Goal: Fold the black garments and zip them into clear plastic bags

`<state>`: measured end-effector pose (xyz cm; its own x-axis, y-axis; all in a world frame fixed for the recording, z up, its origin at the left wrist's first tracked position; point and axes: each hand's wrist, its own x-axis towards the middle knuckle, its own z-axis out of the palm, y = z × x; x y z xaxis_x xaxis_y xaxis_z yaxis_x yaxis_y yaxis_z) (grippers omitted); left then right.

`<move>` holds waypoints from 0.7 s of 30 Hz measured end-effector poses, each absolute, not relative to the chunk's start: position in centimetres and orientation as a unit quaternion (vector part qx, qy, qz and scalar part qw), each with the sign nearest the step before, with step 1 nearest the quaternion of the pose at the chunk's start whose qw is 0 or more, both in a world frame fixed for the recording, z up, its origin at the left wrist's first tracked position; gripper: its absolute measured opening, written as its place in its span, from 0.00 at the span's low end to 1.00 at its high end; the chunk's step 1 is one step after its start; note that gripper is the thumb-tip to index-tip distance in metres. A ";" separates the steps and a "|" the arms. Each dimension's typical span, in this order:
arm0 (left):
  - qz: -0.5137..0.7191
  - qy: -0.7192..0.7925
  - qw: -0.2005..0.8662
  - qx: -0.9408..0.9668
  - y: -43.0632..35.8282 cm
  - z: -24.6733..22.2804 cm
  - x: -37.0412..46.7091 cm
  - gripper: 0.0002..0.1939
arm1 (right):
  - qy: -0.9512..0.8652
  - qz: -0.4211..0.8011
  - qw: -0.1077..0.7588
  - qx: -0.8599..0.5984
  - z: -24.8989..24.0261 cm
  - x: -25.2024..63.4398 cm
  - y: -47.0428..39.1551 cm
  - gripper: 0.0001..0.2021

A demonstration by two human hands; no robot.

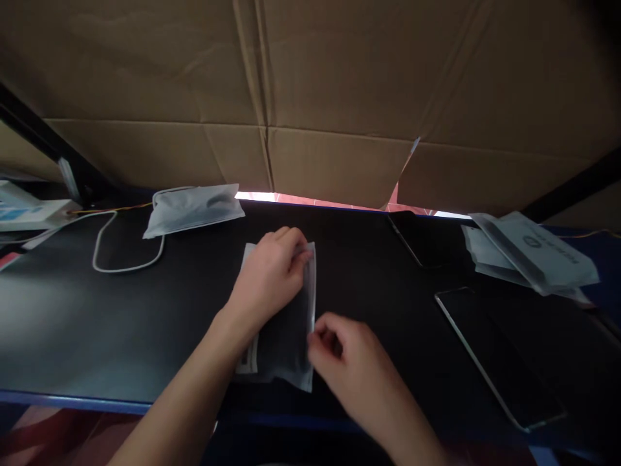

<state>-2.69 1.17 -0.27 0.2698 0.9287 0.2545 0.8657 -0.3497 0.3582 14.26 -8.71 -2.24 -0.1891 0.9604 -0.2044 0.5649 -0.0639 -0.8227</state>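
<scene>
A translucent plastic bag (286,343) with a dark flat thing inside lies on the black table in front of me. A white label with dark print (250,359) shows near its lower left corner. My left hand (272,268) rests over the bag's upper part, its fingers curled closed at the upper right edge. At the bag's right edge, lower down, my right hand (347,356) has thumb and fingers pinched together on the rim. The fingertips of both hands are partly hidden.
A filled frosted bag (194,208) and a white cable (129,268) lie at the back left. To the right are two dark phone-like slabs (499,356) and several printed frosted bags (548,252). A cardboard sheet (330,84) stands behind the table.
</scene>
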 end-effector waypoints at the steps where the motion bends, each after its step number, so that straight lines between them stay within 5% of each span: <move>1: 0.213 0.573 0.064 0.789 1.6 -0.4 -2.8 0.04 | -0.656 0.423 0.208 -0.590 -2.3 14.1 -9.6 0.11; 5: 0.184 0.564 0.040 0.804 1.0 -0.6 -2.6 0.06 | -0.708 0.393 0.175 -0.560 -2.8 14.5 -12.0 0.10; 14: 0.155 0.564 -0.051 0.809 -9.2 -3.5 -4.5 0.38 | -0.739 0.150 0.316 -0.575 -4.3 20.6 -11.2 0.11; 21: 0.184 0.589 -0.060 0.784 -9.4 -4.6 -8.4 0.29 | -0.749 0.158 0.303 -0.567 -6.1 21.4 -11.7 0.10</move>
<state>-8.43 -9.37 -4.60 0.2379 0.9021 0.3599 0.9464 -0.2987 0.1232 21.38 -11.68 -6.13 -0.1733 0.9455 0.2757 0.7537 0.3075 -0.5808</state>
